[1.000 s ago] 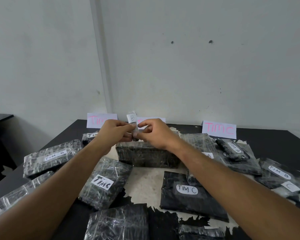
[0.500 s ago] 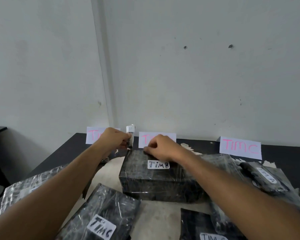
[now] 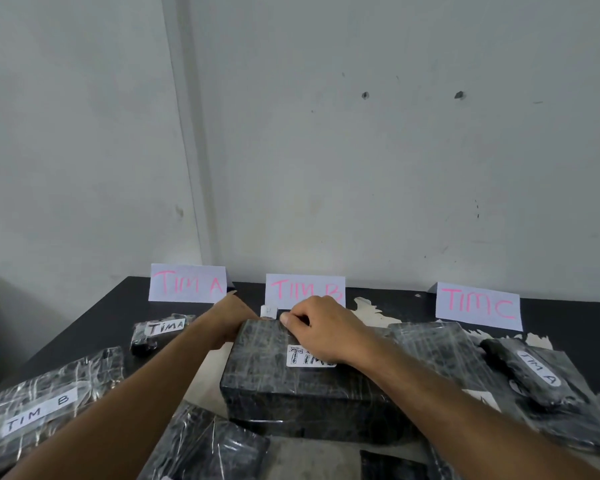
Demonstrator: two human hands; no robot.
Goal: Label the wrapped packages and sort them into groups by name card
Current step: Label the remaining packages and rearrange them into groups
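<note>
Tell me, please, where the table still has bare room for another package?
Bare strips lie between the TIM B card and TIM C card, and left of the TIM A package. Around the big package under both hands it is crowded.

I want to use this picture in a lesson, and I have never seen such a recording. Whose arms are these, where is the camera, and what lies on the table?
No machine here: a person wears a camera on the head, so you look down along their own two arms. The right hand rests on the big wrapped package, partly covering its white label. The left hand is at the package's far left corner; its grip cannot be made out. A small white slip stands between the hands. Against the wall stand three name cards: TIM A, TIM B, TIM C. Other labelled packages lie around on the black table.
</note>
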